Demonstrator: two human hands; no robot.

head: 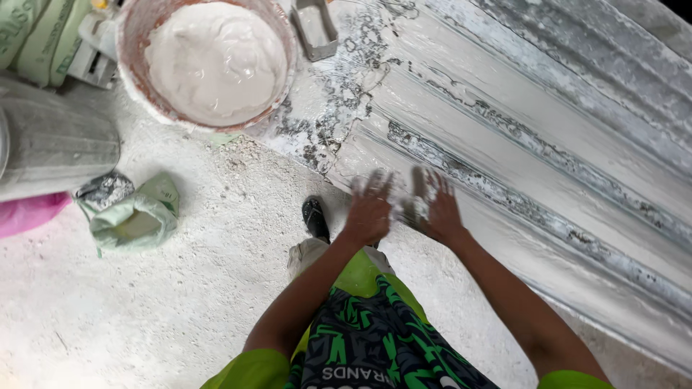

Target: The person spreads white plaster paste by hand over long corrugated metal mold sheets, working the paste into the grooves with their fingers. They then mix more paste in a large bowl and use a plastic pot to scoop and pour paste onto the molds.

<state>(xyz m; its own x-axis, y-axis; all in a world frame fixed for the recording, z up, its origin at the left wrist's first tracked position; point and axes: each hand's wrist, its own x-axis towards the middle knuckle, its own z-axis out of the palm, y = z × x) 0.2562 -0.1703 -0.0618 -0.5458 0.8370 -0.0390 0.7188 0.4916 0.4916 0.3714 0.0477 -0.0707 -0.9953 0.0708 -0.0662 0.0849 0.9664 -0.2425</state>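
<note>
Biggest risk we see: with wet plaster on both palms, anything grabbed could slip. Our left hand [369, 209] and right hand [438, 209] hover mid-frame, fingers spread wide, holding nothing, over the lower edge of the plaster-coated mould [519, 144]. The bucket of plaster [213, 61] sits upper left

The bucket [130, 65] has a reddish-brown wall caked in white and holds pale, pinkish-white paste [216, 61], while the ribbed mould [548, 137] is white with dark grey streaks running along its grooves. The floor [166, 310] is a speckled off-white, the crumpled sack [137, 216] on it pale green, and a pink sheet [25, 212] shows at its left edge. Both hands, left [369, 209] and right [436, 209], are dusted white, above lime-green clothing [360, 331] with a black-and-green jagged pattern and a black shoe [315, 218].
</note>
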